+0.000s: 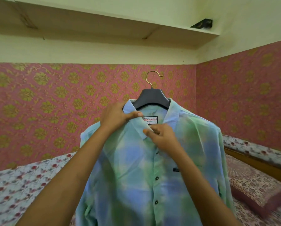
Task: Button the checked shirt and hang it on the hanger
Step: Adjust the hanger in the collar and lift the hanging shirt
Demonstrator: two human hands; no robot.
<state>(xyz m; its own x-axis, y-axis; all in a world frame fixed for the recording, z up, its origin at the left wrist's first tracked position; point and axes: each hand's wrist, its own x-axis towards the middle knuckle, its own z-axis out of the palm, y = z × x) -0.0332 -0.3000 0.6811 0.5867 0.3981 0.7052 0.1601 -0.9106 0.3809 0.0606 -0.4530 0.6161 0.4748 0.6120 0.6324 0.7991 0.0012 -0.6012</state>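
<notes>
One checked shirt (136, 168), draped on one dark hanger (152, 99), is being held up before a pink wall (38, 103), above a bed (14, 190). Three dark buttons (156, 178) are being shown down its front. Both arms are being raised: the collar (136, 126) is being gripped by the left hand (118, 115), and the front edge just below is being pinched by the right hand (161, 137).
</notes>
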